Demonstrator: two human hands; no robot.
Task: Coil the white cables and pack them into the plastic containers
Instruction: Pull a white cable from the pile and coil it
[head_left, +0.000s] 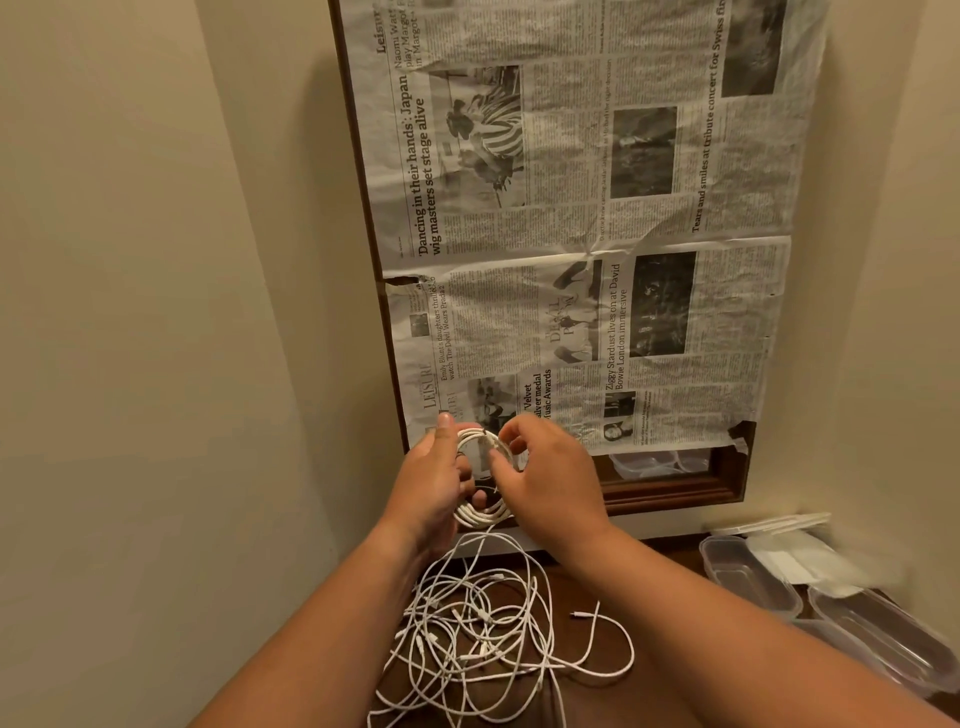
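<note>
Head view: left hand (436, 483) and right hand (550, 483) both curl round a part-wound coil (483, 514) above the tabletop's (608, 696) back edge. Light and floppy, it will likely spring loose unless pinched across its loops. Its tail trails into the tangled cables (483, 639) below. Plastic containers (748, 577) wait at the right edge.

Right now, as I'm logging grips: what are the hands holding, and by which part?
Both hold one coiled white cable: the left hand grips the loop's left side, the right hand pinches its upper right side.
</note>
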